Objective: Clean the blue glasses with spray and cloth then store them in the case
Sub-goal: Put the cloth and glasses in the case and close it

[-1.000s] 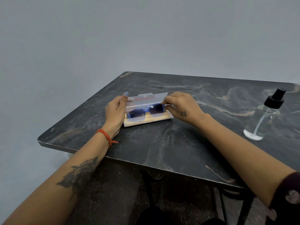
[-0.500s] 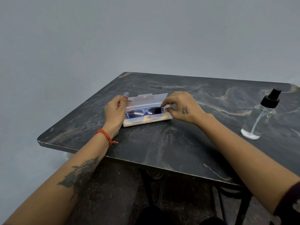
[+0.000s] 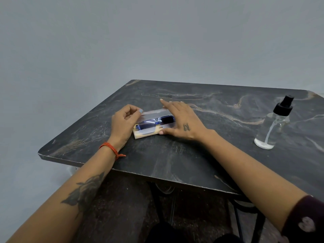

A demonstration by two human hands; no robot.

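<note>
The blue glasses (image 3: pixel 154 122) lie folded inside a flat pale case (image 3: pixel 146 134) on the dark marble table (image 3: pixel 175 160). The case's grey lid flap (image 3: pixel 154 115) hangs low over the glasses. My left hand (image 3: pixel 124 122) pinches the flap's left end between thumb and fingers. My right hand (image 3: pixel 180 120) lies spread over the case's right end, fingers on the flap and thumb at the front edge. No cloth shows.
A clear spray bottle (image 3: pixel 273 127) with a black pump top stands at the table's right side. The table's front edge (image 3: pixel 157 178) runs close under my forearms, with the left corner near my left wrist. A grey wall fills the background.
The lid flap has come down from upright to low over the glasses. My right hand has spread flat over the case's right end; my left has curled onto the flap.
</note>
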